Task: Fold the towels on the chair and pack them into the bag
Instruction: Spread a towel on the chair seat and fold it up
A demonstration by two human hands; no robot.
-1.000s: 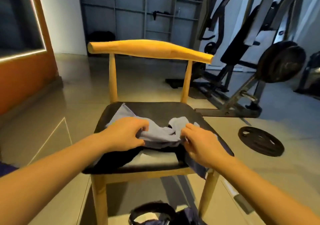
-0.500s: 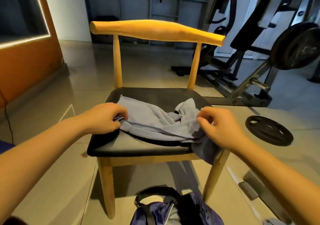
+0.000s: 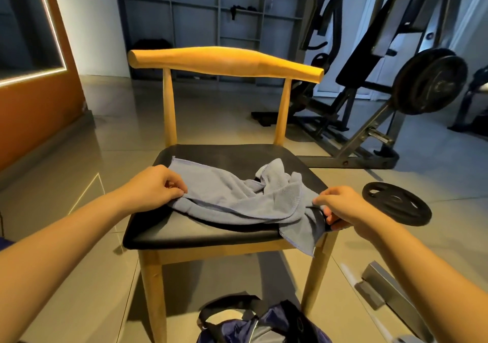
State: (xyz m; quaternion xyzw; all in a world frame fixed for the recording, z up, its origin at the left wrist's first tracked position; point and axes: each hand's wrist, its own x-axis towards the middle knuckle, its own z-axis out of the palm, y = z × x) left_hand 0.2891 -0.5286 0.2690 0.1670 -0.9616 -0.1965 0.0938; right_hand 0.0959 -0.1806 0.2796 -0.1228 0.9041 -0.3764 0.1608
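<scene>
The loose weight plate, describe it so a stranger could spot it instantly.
Find the wooden chair with the black seat. On the floor to its right lies a black weight plate. It lies flat, unlike the plates mounted upright on the machine.

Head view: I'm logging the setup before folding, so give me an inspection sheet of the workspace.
Surface: chair, black seat, on tiled floor.
Job's things: towel crumpled on the seat, one corner hanging off the front; bag on the floor below.
Clutter: weight plate on the floor beside the chair.
Hands: left hand and right hand each pinch a towel edge.
Cables: nothing seen.
Surroundings: weight machine, shelving.
</scene>
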